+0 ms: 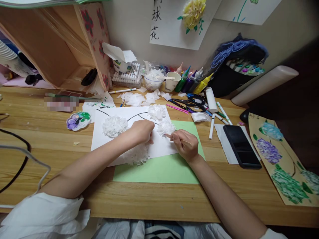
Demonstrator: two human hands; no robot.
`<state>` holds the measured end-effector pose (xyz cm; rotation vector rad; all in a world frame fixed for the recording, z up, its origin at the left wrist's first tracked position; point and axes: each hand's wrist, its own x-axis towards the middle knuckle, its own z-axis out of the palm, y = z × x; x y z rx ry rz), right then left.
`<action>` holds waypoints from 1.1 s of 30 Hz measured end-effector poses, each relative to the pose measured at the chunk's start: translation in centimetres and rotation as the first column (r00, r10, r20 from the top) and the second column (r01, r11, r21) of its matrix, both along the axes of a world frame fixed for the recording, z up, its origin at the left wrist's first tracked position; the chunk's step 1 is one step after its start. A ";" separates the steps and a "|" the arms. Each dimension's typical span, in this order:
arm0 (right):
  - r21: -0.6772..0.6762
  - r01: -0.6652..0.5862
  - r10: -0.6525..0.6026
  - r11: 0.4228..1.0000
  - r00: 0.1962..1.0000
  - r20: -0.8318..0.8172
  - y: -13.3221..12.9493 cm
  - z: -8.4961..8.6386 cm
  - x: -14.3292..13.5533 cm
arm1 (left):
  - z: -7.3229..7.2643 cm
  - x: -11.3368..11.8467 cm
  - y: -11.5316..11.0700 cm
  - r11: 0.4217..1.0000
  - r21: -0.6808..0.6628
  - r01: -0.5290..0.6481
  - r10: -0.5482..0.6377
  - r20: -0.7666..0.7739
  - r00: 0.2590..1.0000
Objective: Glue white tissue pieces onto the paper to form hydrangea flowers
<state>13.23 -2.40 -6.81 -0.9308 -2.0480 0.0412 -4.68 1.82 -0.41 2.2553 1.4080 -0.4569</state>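
Observation:
A white sheet of paper (pixel 107 152) lies over a green sheet (pixel 159 174) on the desk. Fluffy white paper flower clusters sit on it: one at the left (pixel 115 126), one at the top right (pixel 156 112), and one (pixel 165 127) near my right hand. Another cluster (pixel 136 154) shows partly below my left forearm. My right hand (pixel 185 142) is closed round a thin wooden stick (pixel 168 135), whose tip meets the edge of the nearest cluster. My left hand (pixel 144 131) hangs closed over the middle of the sheet, fingertips pointing down; what they pinch, if anything, is hidden.
White paper scraps (pixel 133 99) lie behind the sheet, with a tub of scraps (pixel 153 81), a paper cup (pixel 172 81) and paint bottles (pixel 184 79). Black scissors (pixel 193 103) and markers lie at the back right. A phone (pixel 241 146) and flower painting (pixel 281 159) are rightward; a paint palette (pixel 78 120) is left.

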 end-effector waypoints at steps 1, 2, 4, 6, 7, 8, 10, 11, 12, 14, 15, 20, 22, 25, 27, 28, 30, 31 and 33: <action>0.003 -0.002 0.002 1.000 1.000 0.001 0.0 0.0 0.0 | 0.0 0.0 0.0 1.000 0.000 0.002 -0.002 0.002 1.000; 0.006 -0.002 0.002 1.000 1.000 0.001 0.1 -0.1 0.0 | 0.0 0.0 0.0 1.000 0.001 0.004 -0.004 0.004 1.000; 0.009 0.003 -0.003 1.000 1.000 -0.001 0.1 -0.1 0.0 | 0.0 0.0 0.0 1.000 0.000 0.008 -0.008 0.007 1.000; -0.001 0.011 -0.011 1.000 1.000 -0.005 0.2 -0.1 -0.1 | 0.0 0.0 0.0 1.000 -0.003 0.009 -0.009 0.008 1.000; -0.013 0.016 -0.016 1.000 1.000 -0.011 0.2 0.0 -0.1 | 0.0 0.0 0.0 1.000 -0.004 0.009 -0.009 0.009 1.000; -0.028 0.024 -0.025 0.999 0.999 -0.022 0.2 0.0 -0.2 | -0.1 0.0 0.0 1.000 -0.003 0.009 -0.009 0.011 1.000; -0.070 0.057 -0.061 0.996 0.996 -0.059 0.2 0.1 -0.3 | -0.1 -0.1 0.1 1.000 0.001 0.009 -0.009 0.016 1.000; -0.100 0.084 -0.092 0.991 0.992 -0.082 0.2 0.2 -0.4 | -0.2 -0.1 0.1 1.000 0.004 0.010 -0.010 0.019 1.000; -0.140 0.115 -0.130 0.984 0.986 -0.104 0.2 0.2 -0.6 | -0.2 -0.1 0.1 1.000 0.004 0.014 -0.014 0.020 1.000; -0.244 0.181 -0.220 0.953 0.965 -0.144 0.3 0.3 -0.9 | -0.2 -0.1 0.1 1.000 0.002 0.018 -0.018 0.017 1.000; -0.302 0.208 -0.265 0.930 0.950 -0.164 0.4 0.4 -1.0 | -0.2 -0.1 0.2 1.000 -0.001 0.018 -0.018 0.013 1.000; -0.473 0.262 -0.408 0.841 0.882 -0.236 1.0 0.7 -1.8 | -0.2 0.0 0.3 1.000 -0.006 0.016 -0.016 -0.004 1.000; -0.485 0.242 -0.405 0.840 0.875 -0.264 1.1 0.8 -1.8 | -0.4 0.0 0.3 1.000 0.001 0.020 -0.020 -0.001 1.000; -0.435 0.217 -0.371 0.874 0.876 -0.308 0.7 0.7 -1.5 | -0.6 -0.1 0.4 1.000 0.016 0.025 -0.026 0.009 1.000; -0.349 0.218 -0.331 0.912 0.893 -0.307 0.3 0.7 -1.2 | -0.7 -0.1 0.4 0.999 0.019 0.027 -0.027 0.009 1.000; -0.297 0.214 -0.302 0.931 0.907 -0.293 0.1 0.7 -1.1 | -0.6 -0.1 0.4 1.000 0.017 0.026 -0.026 0.005 1.000; -0.198 0.186 -0.233 0.962 0.940 -0.249 -0.2 0.7 -0.9 | -0.6 -0.1 0.4 1.000 0.010 0.022 -0.022 -0.003 1.000; -0.158 0.166 -0.199 0.973 0.955 -0.222 -0.2 0.7 -0.8 | -0.6 -0.1 0.3 1.000 0.009 0.019 -0.019 -0.007 1.000; -0.107 0.132 -0.149 0.986 0.974 -0.173 -0.2 0.6 -0.8 | -0.5 -0.1 0.3 1.000 0.008 0.014 -0.014 -0.008 1.000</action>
